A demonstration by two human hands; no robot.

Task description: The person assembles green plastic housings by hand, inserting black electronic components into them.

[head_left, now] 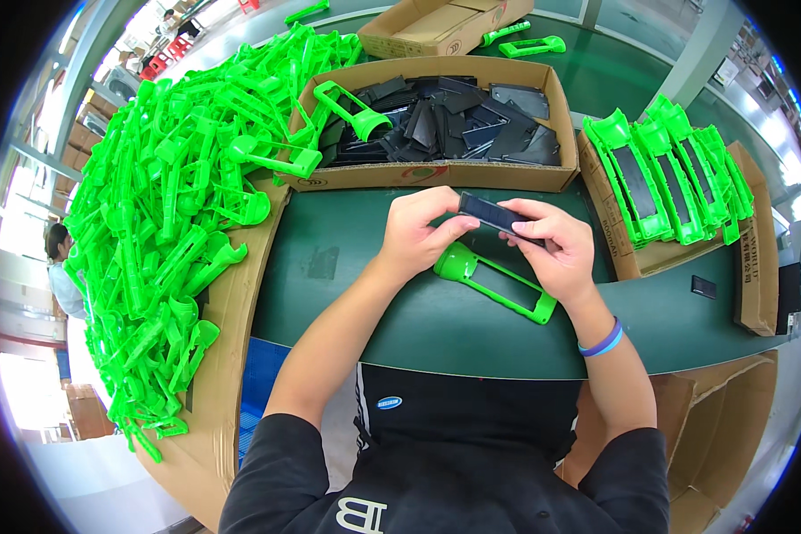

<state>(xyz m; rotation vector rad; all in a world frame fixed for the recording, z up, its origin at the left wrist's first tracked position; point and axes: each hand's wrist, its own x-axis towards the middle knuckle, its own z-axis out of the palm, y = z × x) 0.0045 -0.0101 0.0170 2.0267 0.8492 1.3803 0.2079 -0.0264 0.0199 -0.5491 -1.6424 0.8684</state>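
Between my two hands is a small dark rectangular solar panel [494, 215], held above the table. My left hand [421, 230] pinches its left end with thumb and forefinger. At the other end, the fingers of my right hand [556, 242] close round the panel. Beneath them on the green table [356, 311] lies a bright green plastic flashlight housing [482, 285] with a long rectangular opening. Its round head points left, and its narrow end is partly below my right hand.
A cardboard box of dark panels [445, 173] stands behind my hands. Green housings [165, 178] pile high on the left. At right, a carton [627, 258] holds several housings with panels fitted. One loose panel [703, 287] lies beside it. Another shallow box [405, 40] stands farther back.
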